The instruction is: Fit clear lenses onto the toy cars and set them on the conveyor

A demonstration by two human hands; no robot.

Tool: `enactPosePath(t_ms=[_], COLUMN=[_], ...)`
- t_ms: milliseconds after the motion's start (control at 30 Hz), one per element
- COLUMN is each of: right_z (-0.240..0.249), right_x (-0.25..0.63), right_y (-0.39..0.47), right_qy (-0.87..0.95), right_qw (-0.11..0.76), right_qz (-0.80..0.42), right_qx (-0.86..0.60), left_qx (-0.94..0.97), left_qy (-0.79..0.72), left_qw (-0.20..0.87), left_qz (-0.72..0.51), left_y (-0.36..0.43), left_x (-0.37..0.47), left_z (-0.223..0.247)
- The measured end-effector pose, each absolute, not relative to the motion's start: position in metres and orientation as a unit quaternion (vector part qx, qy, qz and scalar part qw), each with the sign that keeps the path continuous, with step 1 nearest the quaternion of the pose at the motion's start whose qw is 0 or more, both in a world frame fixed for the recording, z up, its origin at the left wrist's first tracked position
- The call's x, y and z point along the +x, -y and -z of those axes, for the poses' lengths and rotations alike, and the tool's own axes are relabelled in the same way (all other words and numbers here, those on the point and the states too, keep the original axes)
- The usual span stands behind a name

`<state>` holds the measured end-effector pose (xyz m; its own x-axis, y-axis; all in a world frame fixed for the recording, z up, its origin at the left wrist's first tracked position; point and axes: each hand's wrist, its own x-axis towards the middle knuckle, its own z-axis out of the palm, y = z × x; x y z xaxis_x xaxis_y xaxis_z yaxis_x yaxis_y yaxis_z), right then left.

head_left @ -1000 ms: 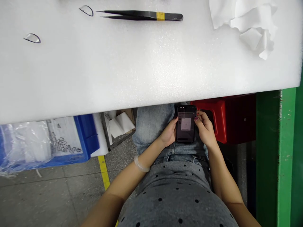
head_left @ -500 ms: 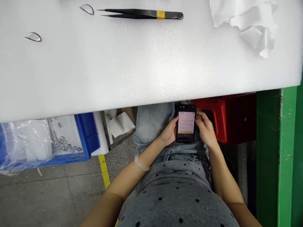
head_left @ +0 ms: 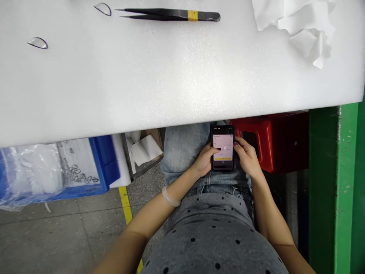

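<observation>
A black smartphone [head_left: 223,164] with a lit screen is held upright over my lap, below the front edge of the table. My left hand [head_left: 203,160] grips its left side, the thumb lying across the screen. On the other side my right hand [head_left: 247,156] holds the phone's right edge, with the thumb at the rim; its other fingers are partly hidden behind. Black tweezers [head_left: 171,15] with a yellow band lie on the white foam tabletop [head_left: 171,76], away from both hands. Two small clear lens-like pieces with dark rims, one near the tweezer tips [head_left: 103,8], rest at the upper left.
Crumpled white paper [head_left: 308,30] lies at the table's right. Below left is a blue tray [head_left: 105,160] with plastic film and several small rimmed pieces. A red plastic stool [head_left: 266,144] stands under the table, beside a green metal post [head_left: 345,182].
My left thumb has moved from the phone's edge onto the screen. The phone has shifted slightly left. My right hand keeps its hold, and the table items appear slightly shifted in view.
</observation>
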<state>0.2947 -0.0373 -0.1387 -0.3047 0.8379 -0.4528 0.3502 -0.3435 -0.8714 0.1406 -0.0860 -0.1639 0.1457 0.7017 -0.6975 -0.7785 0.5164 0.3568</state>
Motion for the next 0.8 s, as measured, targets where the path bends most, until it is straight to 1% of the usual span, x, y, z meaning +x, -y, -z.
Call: enactPosePath(t_ms=[233,533,800], right_z=[0.136,0.137,0.14], right_x=[0.297,0.298,0.297], right_y=[0.037,0.036,0.037], right_qy=[0.558,0.58,0.58], right_qw=[0.19,0.188,0.19], right_qz=[-0.606,-0.596,-0.588], right_qx=[-0.534,-0.523,-0.531], left_qx=[-0.029,-0.128,-0.153], left_qy=[-0.453,-0.41,-0.4], left_qw=[0.747,0.772,0.776], left_qz=[-0.486,-0.469,-0.464], left_y=[0.086,0.082,0.078], left_x=[0.142,0.139,0.139], left_z=[0.164,0.162,0.155])
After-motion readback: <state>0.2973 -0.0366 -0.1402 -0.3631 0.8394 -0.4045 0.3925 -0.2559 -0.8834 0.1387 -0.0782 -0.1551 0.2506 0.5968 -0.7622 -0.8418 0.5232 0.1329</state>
